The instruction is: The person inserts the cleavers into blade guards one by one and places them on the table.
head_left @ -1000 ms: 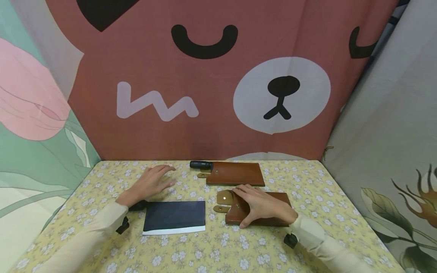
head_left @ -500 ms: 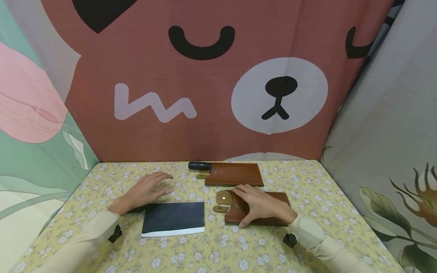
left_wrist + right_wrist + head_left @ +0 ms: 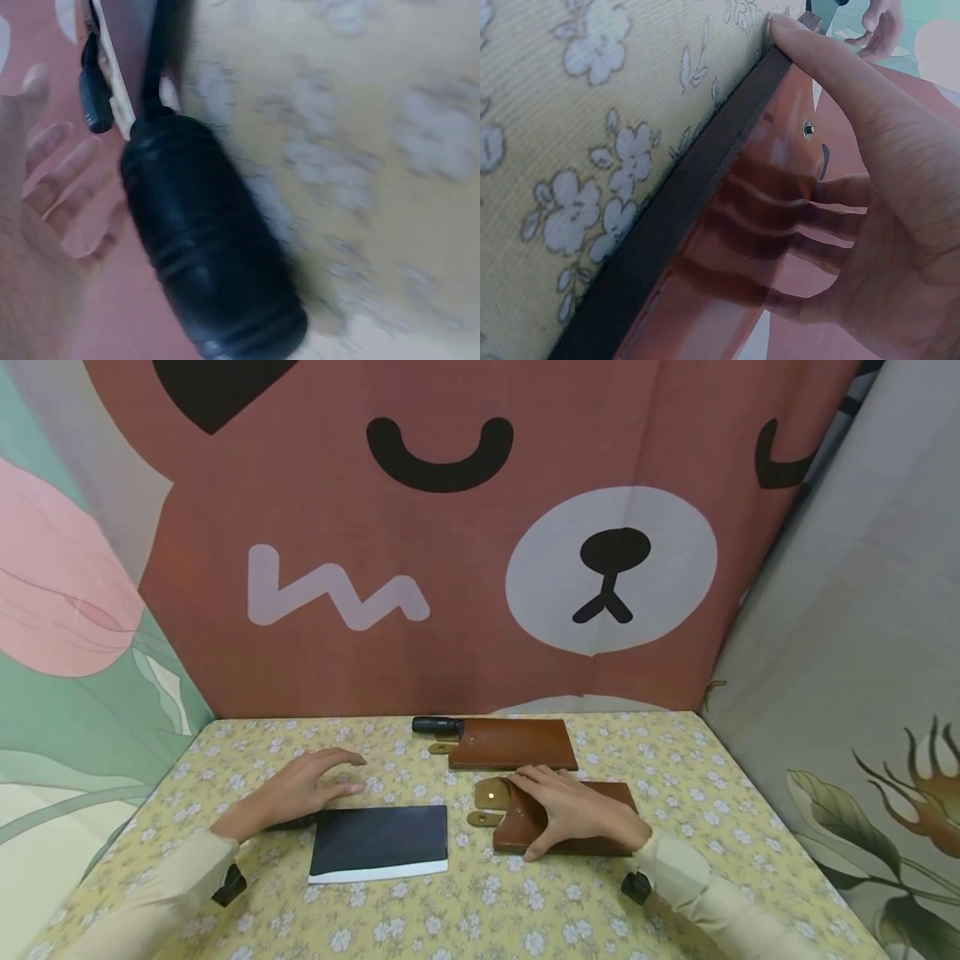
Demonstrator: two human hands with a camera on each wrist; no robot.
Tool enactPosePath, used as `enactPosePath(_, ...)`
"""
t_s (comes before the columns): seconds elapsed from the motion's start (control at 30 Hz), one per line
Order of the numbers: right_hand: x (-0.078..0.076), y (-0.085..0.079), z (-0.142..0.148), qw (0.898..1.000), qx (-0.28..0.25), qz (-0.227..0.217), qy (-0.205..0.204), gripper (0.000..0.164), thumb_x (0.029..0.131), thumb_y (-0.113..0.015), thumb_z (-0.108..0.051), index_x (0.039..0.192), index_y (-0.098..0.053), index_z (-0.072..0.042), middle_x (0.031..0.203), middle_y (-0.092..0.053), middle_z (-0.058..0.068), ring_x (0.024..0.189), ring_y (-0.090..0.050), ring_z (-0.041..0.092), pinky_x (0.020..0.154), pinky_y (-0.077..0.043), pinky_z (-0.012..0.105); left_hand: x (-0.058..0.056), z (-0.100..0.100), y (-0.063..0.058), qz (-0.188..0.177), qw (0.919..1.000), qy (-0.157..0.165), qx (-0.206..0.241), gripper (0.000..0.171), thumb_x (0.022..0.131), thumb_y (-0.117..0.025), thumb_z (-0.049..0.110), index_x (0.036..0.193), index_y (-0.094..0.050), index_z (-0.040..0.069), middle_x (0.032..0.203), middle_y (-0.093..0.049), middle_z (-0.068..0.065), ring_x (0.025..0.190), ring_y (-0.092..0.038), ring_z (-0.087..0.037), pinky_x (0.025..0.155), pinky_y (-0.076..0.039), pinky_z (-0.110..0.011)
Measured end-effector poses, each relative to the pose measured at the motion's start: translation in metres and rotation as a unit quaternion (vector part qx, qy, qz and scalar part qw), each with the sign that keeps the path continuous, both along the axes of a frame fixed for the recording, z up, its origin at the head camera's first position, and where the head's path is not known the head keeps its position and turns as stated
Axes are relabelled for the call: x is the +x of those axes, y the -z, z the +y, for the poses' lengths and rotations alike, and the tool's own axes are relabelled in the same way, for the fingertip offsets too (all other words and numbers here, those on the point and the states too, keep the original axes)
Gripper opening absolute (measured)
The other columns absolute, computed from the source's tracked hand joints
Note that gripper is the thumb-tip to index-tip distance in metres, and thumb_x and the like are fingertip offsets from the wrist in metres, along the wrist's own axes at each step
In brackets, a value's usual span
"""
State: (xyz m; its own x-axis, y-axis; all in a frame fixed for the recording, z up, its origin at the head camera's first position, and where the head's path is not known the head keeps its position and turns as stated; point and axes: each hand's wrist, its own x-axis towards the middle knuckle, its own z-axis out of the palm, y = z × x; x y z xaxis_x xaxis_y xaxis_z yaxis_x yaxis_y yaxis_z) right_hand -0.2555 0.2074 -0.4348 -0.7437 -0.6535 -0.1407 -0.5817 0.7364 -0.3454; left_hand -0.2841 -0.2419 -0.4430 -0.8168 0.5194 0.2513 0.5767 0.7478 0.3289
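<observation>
Brown leather makes the sheath gripped by the right hand, lower right of centre, while the left hand, fingers loosely apart, hovers by the cleaver, lower left of centre, whose bare edge could nick straying fingers.

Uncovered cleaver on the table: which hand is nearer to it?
Left. The left hand hovers close to the black handle of the cleaver; the right hand is farther off, beyond the blade, holding the nearer brown sheath.

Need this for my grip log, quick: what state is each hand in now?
Left hand: open, holding nothing, near the cleaver handle.
Right hand: closed on the nearer sheath.
</observation>
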Motion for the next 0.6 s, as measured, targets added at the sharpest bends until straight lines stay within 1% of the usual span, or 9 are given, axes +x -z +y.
enactPosePath(0.1,0.001,-0.001,0.001,1.000,0.002,-0.004,0.004,0.116,0.069,-0.076,-0.068,0.157,-0.025,-0.014,0.162,-0.021,0.015,0.148,-0.022,0.045,0.111,-0.022,0.069,0.004,-0.003,0.002,-0.002,0.9999,0.000,0.010,0.044,0.090,-0.066,0.049,0.127,-0.065,0.025,0.125,-0.065,0.009,0.117,-0.063,-0.018,0.096,-0.050,-0.048)
enactPosePath(0.2,0.002,-0.002,0.001,1.000,0.003,-0.005,0.007,0.116,0.069,-0.077,-0.067,0.157,-0.024,-0.014,0.162,-0.020,0.016,0.147,-0.021,0.046,0.112,-0.021,0.069,0.008,-0.005,0.002,0.006,0.9999,0.003,0.010,0.045,0.090,-0.066,0.050,0.126,-0.065,0.025,0.123,-0.066,0.011,0.115,-0.064,-0.016,0.095,-0.051,-0.047)
enactPosePath(0.3,0.002,-0.002,0.000,1.000,0.005,-0.006,0.004,0.116,0.069,-0.077,-0.067,0.157,-0.024,-0.013,0.163,-0.020,0.016,0.148,-0.021,0.046,0.112,-0.021,0.069,0.013,-0.009,0.003,0.014,0.9999,0.002,-0.003,0.046,0.088,-0.067,0.051,0.125,-0.066,0.025,0.120,-0.067,0.011,0.112,-0.065,-0.016,0.091,-0.053,-0.044)
enactPosePath(0.37,0.003,-0.002,-0.001,1.000,0.005,-0.009,0.002,0.116,0.069,-0.077,-0.067,0.157,-0.024,-0.013,0.162,-0.020,0.016,0.148,-0.020,0.046,0.112,-0.020,0.070,0.017,-0.012,0.004,0.011,0.9999,-0.001,-0.012,0.046,0.088,-0.066,0.053,0.125,-0.066,0.025,0.118,-0.068,0.011,0.108,-0.067,-0.014,0.086,-0.055,-0.040)
enactPosePath(0.43,0.003,-0.002,0.000,1.000,0.006,-0.012,0.005,0.117,0.069,-0.077,-0.067,0.157,-0.023,-0.014,0.163,-0.020,0.016,0.148,-0.020,0.046,0.112,-0.020,0.070,0.020,-0.014,0.006,0.000,0.9998,-0.001,-0.018,0.046,0.089,-0.065,0.054,0.124,-0.066,0.025,0.114,-0.069,0.011,0.101,-0.067,-0.010,0.080,-0.056,-0.034)
enactPosePath(0.53,0.003,-0.001,0.001,1.000,0.007,-0.011,0.009,0.117,0.068,-0.077,-0.068,0.157,-0.023,-0.014,0.163,-0.019,0.015,0.148,-0.020,0.045,0.112,-0.020,0.070,0.022,-0.015,0.008,-0.032,0.9993,0.000,-0.020,0.046,0.090,-0.061,0.057,0.122,-0.066,0.025,0.106,-0.069,0.012,0.090,-0.065,-0.003,0.072,-0.054,-0.026)
enactPosePath(0.6,0.003,0.000,0.002,1.000,0.009,-0.009,0.009,0.117,0.068,-0.076,-0.068,0.157,-0.023,-0.015,0.163,-0.019,0.015,0.148,-0.019,0.045,0.112,-0.020,0.070,0.022,-0.015,0.010,-0.054,0.9983,-0.001,-0.023,0.046,0.090,-0.059,0.060,0.121,-0.066,0.026,0.100,-0.068,0.014,0.085,-0.063,0.001,0.069,-0.053,-0.024)
